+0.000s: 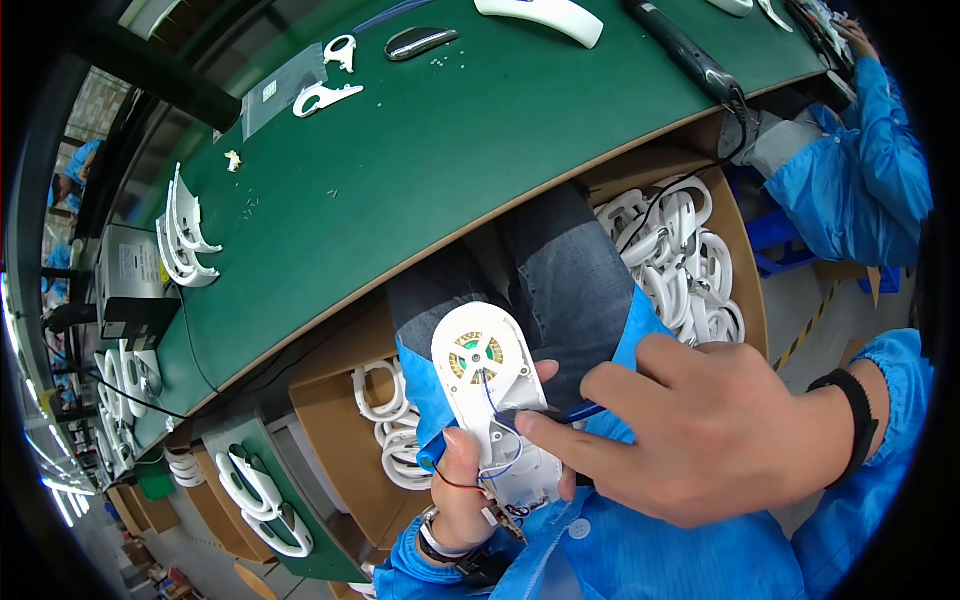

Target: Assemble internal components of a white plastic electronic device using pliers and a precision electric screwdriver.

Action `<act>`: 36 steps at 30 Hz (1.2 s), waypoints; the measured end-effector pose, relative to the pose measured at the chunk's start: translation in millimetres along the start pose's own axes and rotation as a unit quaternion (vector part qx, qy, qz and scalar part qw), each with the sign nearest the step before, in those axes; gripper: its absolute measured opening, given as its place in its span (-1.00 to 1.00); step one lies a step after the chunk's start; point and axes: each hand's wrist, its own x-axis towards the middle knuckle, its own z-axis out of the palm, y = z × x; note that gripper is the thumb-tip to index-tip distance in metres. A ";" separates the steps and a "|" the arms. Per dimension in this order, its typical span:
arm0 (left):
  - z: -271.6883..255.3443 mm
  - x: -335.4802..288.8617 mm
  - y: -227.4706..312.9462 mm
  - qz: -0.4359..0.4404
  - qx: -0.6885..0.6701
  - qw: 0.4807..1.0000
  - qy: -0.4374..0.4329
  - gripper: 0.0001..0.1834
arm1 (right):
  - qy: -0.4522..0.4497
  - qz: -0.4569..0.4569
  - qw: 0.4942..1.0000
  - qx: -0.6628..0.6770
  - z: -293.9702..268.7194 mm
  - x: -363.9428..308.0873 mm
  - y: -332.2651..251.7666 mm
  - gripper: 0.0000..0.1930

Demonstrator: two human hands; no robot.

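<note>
Lower centre of frame: white housing (468,402) clasped in left hand (459,488), long axis near upright, top leaning left; right hand (690,435) just right, fingers pinched round slim dark tool (581,410) near blue wire (487,390).

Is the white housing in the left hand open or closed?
Open: the housing has its blue wire exposed, with no cover over it.

Green worktop (400,170): curved white shells (180,235) left, clear bag (262,118), white ring-ended parts (340,95), dark oval piece (420,42), black tool (686,52).
</note>
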 end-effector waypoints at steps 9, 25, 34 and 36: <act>-1.0 -0.5 -1.4 -0.023 -0.001 0.999 -0.028 -0.15 | -0.028 -0.011 0.999 -0.024 3.0 -1.6 -4.0 -0.53; 12.1 2.2 -21.4 0.000 -0.022 0.996 0.082 -0.01 | -0.032 -0.006 0.999 -0.004 9.7 -11.5 -6.0 -0.61; 8.2 0.3 -20.1 -0.004 -0.008 0.997 0.075 0.01 | -0.019 -0.005 0.999 -0.038 8.3 -13.6 -11.1 -0.59; 8.1 -0.4 -18.3 -0.004 -0.010 0.998 0.067 0.02 | -0.010 0.002 0.999 -0.035 9.5 -14.1 -10.8 -0.59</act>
